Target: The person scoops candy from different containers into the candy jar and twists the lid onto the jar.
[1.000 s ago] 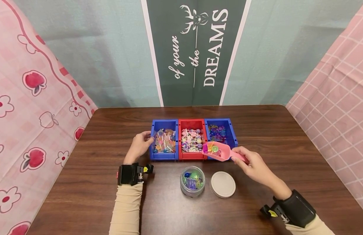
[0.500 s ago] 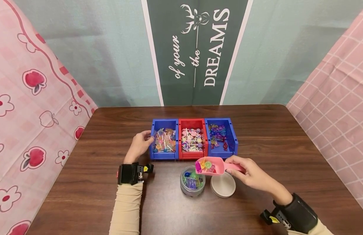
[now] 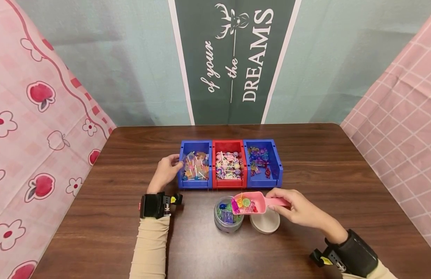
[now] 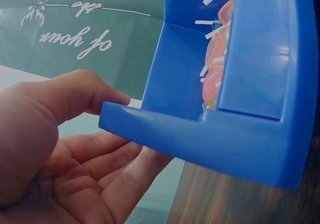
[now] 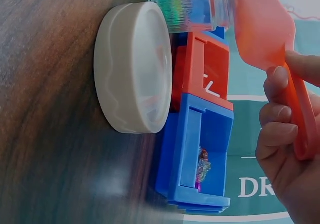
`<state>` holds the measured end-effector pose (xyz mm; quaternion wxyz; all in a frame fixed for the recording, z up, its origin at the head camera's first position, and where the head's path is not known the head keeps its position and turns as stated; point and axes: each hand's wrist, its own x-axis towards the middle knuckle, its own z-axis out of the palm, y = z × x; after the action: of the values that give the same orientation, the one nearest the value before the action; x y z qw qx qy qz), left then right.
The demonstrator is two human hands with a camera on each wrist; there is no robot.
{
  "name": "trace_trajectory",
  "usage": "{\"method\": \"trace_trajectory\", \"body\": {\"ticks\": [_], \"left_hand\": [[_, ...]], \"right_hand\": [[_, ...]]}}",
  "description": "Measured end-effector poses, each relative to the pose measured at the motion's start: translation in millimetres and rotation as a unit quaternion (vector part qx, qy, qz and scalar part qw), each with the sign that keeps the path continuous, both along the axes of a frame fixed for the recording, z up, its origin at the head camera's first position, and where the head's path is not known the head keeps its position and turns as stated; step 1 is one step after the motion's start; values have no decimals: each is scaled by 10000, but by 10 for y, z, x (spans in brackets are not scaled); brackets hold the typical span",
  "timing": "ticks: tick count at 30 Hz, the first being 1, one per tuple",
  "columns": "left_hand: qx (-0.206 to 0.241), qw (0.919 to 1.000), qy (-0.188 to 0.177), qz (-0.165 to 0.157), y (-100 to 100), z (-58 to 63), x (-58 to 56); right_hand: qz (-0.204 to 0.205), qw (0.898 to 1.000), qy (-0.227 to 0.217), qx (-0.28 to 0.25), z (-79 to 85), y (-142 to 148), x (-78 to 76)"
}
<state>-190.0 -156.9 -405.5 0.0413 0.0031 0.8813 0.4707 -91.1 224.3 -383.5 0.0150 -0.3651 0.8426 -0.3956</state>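
Pink scoop (image 3: 259, 202) sits in your right hand (image 3: 293, 207), your thumb and curled fingers gripping its handle; its bowl points to nine o'clock, loaded with magenta, orange, green and pink pieces (image 3: 244, 204), its tip above the two o'clock side of the open jar (image 3: 226, 229). Your left hand (image 3: 165, 171), at the jar's ten o'clock, pinches the side wall of the left blue bin (image 3: 196, 184), which holds translucent lollipops. Blue and green pieces fill the jar; just beside it, at three o'clock, lies the white lid (image 3: 266, 224). Towards twelve o'clock stands the red bin (image 3: 228, 184) of striped lollipops, and at one o'clock the right blue bin (image 3: 264, 183) with clear coloured pieces, all on the wooden table (image 3: 97, 232).
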Motion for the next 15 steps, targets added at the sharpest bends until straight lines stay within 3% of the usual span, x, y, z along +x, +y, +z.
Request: {"method": "trace_trajectory", "body": {"ticks": [6,15], "left_hand": [[44,10000,72,2,6,-6,-8],[39,10000,34,-23,3,-3,3]], "right_hand": [[-79,9994,326,100,61,-8,-4],[-280,9987,372,208,124,-24,-9]]}}
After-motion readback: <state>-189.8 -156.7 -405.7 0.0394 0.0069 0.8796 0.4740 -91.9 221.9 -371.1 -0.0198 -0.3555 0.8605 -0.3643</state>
